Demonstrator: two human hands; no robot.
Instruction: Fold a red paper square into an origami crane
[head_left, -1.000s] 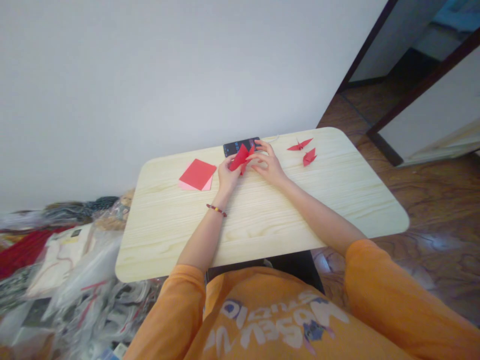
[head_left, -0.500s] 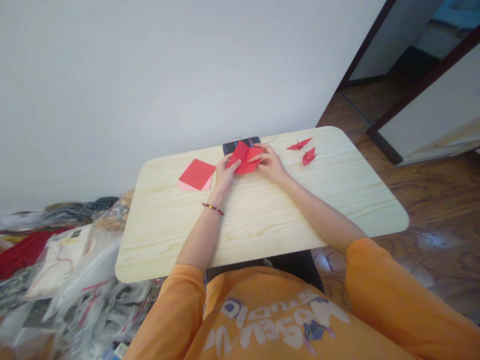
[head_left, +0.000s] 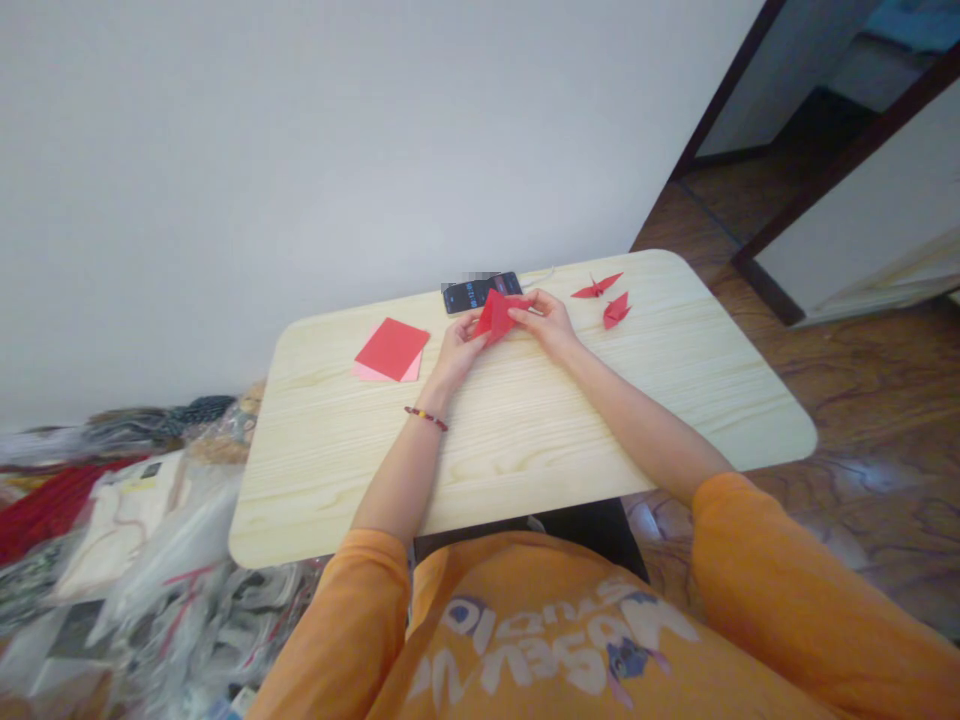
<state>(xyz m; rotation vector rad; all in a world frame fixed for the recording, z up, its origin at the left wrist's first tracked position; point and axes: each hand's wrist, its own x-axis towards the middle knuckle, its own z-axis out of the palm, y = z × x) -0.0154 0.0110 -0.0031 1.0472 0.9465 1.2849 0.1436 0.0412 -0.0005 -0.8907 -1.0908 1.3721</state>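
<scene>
Between my two hands is a sheet of red origami paper [head_left: 495, 314], partly folded, its sides drawn in toward each other. My left hand [head_left: 459, 350] pinches its left corner, thumb on the near side. The right side is gripped by my right hand [head_left: 546, 322], with the thumb and fingers closed on it. The fingertips behind the paper are partly hidden. To the left lies a stack of square paper [head_left: 391, 348], red on top with pink showing below. Two folded red pieces lie to the right: a paper crane [head_left: 597, 287] with spread wings and a more closed folded figure [head_left: 616, 311].
A phone [head_left: 465, 296] with a lit screen lies just behind the paper, near the wall. A thin cable runs beside it. The pale wooden table [head_left: 337, 470] has rounded corners. Bagged clothes [head_left: 165, 560] are piled on the left; a doorway stands at right.
The red paper has gone from spread nearly flat to drawn together into a narrower, pointed shape. My hands have come closer together, and more of the phone shows.
</scene>
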